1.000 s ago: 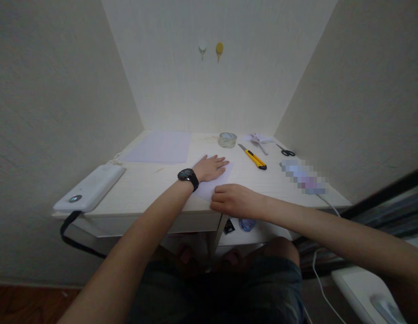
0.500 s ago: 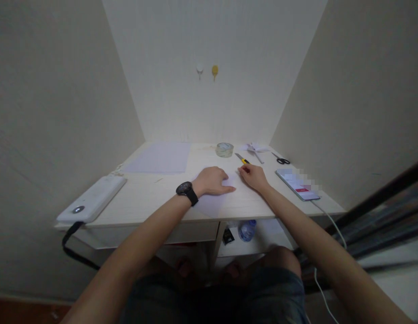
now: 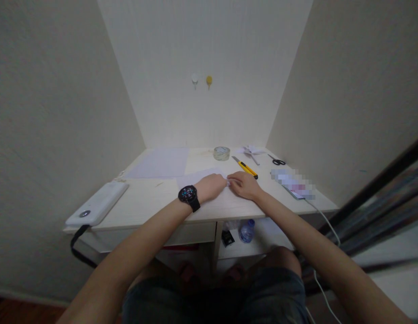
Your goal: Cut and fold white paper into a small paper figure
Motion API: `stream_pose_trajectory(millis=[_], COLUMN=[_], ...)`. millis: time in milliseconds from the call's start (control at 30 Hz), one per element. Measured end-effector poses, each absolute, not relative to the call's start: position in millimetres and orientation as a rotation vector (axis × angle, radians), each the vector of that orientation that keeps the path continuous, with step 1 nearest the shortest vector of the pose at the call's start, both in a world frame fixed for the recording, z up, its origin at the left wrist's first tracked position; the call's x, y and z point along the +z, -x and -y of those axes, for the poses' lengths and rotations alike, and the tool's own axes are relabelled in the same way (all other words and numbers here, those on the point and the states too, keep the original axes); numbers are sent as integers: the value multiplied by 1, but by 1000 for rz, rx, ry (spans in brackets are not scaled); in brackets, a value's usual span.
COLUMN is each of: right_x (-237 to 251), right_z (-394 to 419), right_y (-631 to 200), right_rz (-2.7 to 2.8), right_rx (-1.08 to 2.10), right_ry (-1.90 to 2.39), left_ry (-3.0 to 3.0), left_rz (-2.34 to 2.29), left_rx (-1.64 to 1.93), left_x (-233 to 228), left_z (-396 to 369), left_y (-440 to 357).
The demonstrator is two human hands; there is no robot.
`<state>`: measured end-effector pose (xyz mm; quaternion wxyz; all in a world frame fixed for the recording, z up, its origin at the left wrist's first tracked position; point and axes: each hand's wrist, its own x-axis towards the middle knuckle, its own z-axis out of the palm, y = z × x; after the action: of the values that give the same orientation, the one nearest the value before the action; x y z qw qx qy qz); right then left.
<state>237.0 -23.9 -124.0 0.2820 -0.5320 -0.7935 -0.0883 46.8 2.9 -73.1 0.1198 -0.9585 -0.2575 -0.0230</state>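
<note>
A small pale sheet of paper [image 3: 195, 178] lies on the white desk [image 3: 155, 198], its near part lifted and folded over. My left hand [image 3: 211, 186], with a black watch on the wrist, pinches the paper's right edge. My right hand [image 3: 242, 184] meets it there and pinches the same edge. Both hands sit at the middle of the desk, fingertips touching.
A larger pale sheet [image 3: 160, 162] lies at the back left. A tape roll [image 3: 221, 153], yellow utility knife [image 3: 245, 167], folded paper piece [image 3: 249, 150], scissors [image 3: 277, 160] and a phone [image 3: 292, 183] on a cable lie to the right. A white power bank [image 3: 98, 203] sits left. A bottle [image 3: 246, 230] stands under the desk.
My left hand went from lying flat on the paper to gripping it. My right hand moved from the desk's near edge up to the paper's right edge. The paper's near part has been folded away from me.
</note>
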Motion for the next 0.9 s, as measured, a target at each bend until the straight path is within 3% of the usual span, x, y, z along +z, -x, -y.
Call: stream_pose_trajectory(millis=[133, 400, 767, 900], right_x=[-124, -128, -130, -129], right_z=[29, 30, 34, 35], right_y=[-229, -232, -233, -231], right_rz=[2275, 2270, 2267, 2272], right_rx=[-422, -647, -593, -617], right_ry=[1197, 1146, 1234, 1255], left_ry=[2670, 2650, 2475, 2413], left_rz=[736, 712, 1110, 1157], left_rx=[-120, -237, -172, -340], left_x=[-73, -68, -64, -70], left_z=[0, 5, -3, 2], left_y=[-40, -9, 82, 79])
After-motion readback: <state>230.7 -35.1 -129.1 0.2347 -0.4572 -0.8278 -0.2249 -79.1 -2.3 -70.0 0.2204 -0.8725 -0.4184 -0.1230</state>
